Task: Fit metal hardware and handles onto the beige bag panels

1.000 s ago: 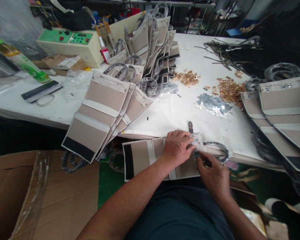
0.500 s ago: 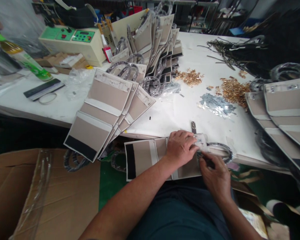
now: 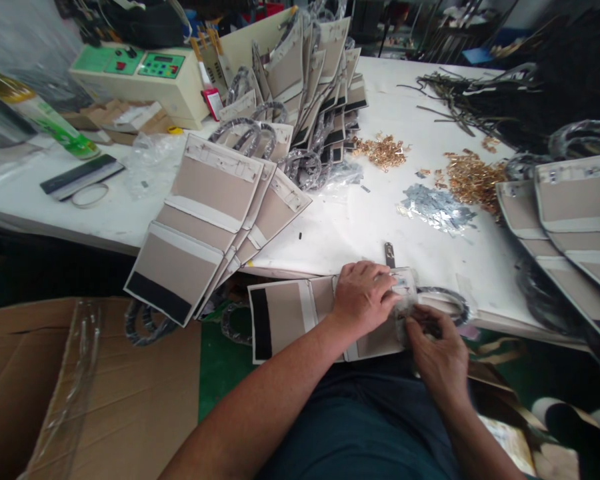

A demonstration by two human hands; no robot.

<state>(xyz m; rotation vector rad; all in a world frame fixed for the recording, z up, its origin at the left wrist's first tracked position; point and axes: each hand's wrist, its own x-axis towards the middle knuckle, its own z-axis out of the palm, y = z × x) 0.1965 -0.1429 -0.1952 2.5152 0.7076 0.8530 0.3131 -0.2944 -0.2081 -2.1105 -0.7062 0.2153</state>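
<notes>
Head view: left hand (image 3: 363, 297) presses flat on the beige bag panel (image 3: 300, 317) at the surface (image 3: 350, 227) edge, right hand (image 3: 437, 353) pinching its wrapped handle (image 3: 445, 303); finished panels (image 3: 215, 213) stacked left, fittings (image 3: 467, 180) unused.

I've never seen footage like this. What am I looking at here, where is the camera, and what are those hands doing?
There is no machine at work here: a person works with two bare hands, and the camera sits on that person's head, looking forward and down, so you see what they see.

The left hand presses flat on a beige bag panel that lies at the near edge of a white table. The right hand pinches something small at the panel's end, beside its plastic-wrapped handle; what it pinches is too small to tell.

On the table lie stacks of similar panels, heaps of gold-coloured metal parts, a heap of silvery pieces, and a green-topped control box. A cardboard box stands at lower left.
</notes>
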